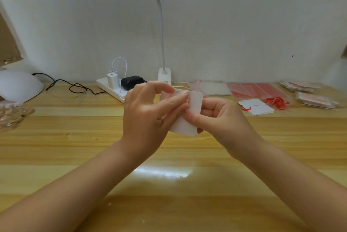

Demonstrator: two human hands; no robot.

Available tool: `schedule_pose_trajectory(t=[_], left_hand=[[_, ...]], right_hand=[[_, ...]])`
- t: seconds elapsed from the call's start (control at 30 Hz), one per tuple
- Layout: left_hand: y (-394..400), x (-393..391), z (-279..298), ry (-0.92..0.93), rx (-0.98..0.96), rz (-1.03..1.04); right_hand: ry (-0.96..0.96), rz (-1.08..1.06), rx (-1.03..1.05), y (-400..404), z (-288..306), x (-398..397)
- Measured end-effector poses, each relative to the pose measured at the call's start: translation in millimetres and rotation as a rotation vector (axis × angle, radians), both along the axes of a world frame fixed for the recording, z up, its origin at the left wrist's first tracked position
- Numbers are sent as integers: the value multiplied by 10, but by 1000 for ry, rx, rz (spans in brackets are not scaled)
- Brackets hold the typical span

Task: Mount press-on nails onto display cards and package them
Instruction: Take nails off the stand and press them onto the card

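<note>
Both hands met above the wooden desk (56,149): the left hand (148,111) pinched a white display card (189,119) with curled fingers, and the right hand (221,119) gripped its right edge. Printed lettering was unreadable.

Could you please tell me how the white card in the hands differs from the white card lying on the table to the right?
The white card held in both hands is lifted above the wooden table and tilted, while the white card lying on the table rests flat, untouched. The left hand and right hand partly cover the held card; the lying card has a red ribbon at its edge. Both are white with rounded corners.
</note>
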State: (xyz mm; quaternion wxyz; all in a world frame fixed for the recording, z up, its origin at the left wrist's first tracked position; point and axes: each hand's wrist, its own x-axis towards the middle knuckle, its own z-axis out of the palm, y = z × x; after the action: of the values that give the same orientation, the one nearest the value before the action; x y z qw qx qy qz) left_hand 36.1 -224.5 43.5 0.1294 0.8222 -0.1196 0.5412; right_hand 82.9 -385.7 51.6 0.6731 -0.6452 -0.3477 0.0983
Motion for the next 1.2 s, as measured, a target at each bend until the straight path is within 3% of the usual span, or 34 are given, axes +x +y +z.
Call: schedule_pose_trajectory(t=[0.73, 0.93, 1.2], left_hand=[[15, 13, -18, -16, 73, -3], [41, 34, -45, -19, 197, 41], [7, 40, -36, 106, -115, -112]], right_hand=[[23, 83, 27, -29, 16, 15], [43, 71, 3, -45, -12, 58], [58, 2, -44, -71, -33, 137]])
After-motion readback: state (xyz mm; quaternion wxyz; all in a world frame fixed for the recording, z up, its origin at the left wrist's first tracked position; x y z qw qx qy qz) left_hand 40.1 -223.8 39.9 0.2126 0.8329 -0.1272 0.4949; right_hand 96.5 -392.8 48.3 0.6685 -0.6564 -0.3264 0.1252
